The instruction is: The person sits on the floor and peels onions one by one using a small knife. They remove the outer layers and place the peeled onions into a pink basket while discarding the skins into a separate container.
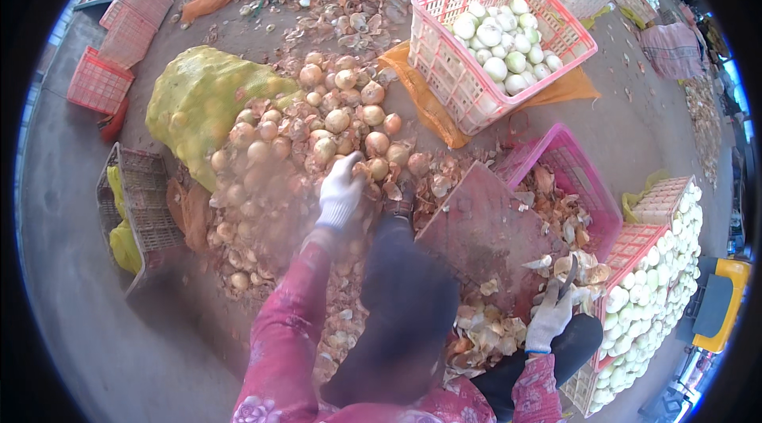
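My left hand (342, 188), in a white knit glove, reaches into a heap of unpeeled onions (337, 121) on the floor. Its fingertips are at the onions by my foot; whether it grips one cannot be told. My right hand (549, 314), gloved too, is shut on a knife (570, 275) whose dark blade points up, beside loose onion skins (580, 268). Between the hands lies a worn reddish board (488, 232), next to a tilted magenta plastic crate (601, 203) with skins inside. A yellow-green mesh sack (208, 101) of onions lies at the heap's upper left.
A pink crate (452, 95) of peeled onions stands on orange sacking (562, 89) ahead. Stacked crates of peeled onions (649, 280) rise close at my right. An empty crate (149, 203) lies at the left, more crates (101, 81) beyond. Skins (357, 0) cover the far floor.
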Motion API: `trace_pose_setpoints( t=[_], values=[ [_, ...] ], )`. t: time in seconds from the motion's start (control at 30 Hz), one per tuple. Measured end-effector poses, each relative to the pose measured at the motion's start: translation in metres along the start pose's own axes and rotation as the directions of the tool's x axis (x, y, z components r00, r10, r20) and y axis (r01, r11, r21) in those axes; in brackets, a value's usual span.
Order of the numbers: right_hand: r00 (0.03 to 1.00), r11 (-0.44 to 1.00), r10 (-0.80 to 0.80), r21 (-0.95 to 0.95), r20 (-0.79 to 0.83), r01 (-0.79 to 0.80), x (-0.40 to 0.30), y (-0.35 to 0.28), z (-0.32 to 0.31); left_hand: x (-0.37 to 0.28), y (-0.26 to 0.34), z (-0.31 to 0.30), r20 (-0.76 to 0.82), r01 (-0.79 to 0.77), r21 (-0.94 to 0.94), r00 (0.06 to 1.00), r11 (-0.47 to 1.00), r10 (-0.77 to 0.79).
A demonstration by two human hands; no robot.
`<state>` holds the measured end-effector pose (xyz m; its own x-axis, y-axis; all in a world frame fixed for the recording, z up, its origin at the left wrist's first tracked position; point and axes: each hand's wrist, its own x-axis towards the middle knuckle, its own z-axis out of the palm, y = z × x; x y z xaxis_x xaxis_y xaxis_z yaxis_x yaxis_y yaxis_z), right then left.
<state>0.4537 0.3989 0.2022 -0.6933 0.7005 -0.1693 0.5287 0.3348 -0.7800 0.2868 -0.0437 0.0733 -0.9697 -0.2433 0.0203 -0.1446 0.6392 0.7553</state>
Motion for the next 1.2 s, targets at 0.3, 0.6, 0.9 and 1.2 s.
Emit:
trace_pose_setpoints(
  t=[0.3,0.6,0.9,1.2],
  values=[
    [0.968,0.728,-0.25,-0.663,-0.019,0.175,-0.009,0.003,-0.008,0.134,-0.07,0.129,0.339,-0.288,0.633,0.938,0.718,0.078],
    [0.949,0.851,-0.312,-0.455,-0.036,0.263,0.006,-0.008,-0.007,0.113,-0.006,0.106,0.342,-0.189,0.663,0.937,0.724,-0.068],
    [0.997,0.991,-0.062,-0.122,-0.049,0.056,-0.001,0.009,-0.002,0.072,-0.004,0.032,0.38,0.37,-0.882,0.925,0.291,-0.024],
    [0.985,0.985,-0.17,0.01,0.009,0.17,0.013,0.024,-0.005,0.024,0.196,-0.116,0.486,0.298,-0.757,0.851,0.581,0.197]
  ],
)
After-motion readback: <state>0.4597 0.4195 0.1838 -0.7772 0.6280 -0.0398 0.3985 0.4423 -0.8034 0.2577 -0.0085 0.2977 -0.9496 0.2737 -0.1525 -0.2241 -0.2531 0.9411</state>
